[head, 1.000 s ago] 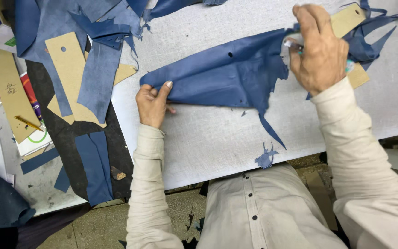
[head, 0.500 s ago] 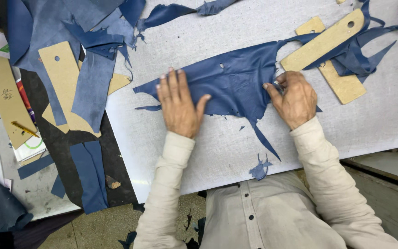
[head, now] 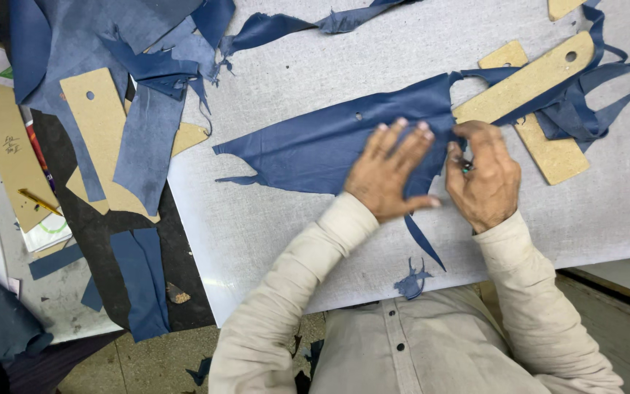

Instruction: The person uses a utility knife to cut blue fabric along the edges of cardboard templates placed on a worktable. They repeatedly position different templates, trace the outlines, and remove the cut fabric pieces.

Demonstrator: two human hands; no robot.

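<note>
Now the left hand (head: 388, 174) lies flat on the blue leather piece (head: 322, 146), its fingers spread apart; half a second ago it pressed farther left on the sheet. The leather rests on the grey bench (head: 286, 219), its right tip under the hands. The right hand (head: 484, 175) sits just beside the left, fingers curled shut on a small tool (head: 465, 166) at the end of the fibreboard template (head: 526, 76), much as before.

The leather piece (head: 315, 149) was deep blue, as were the scraps (head: 147, 51) heaped nearby. The cardboard templates (head: 526, 80) were pale tan. The table (head: 315, 241) was speckled whitish grey, the sleeves (head: 293, 284) cream.
</note>
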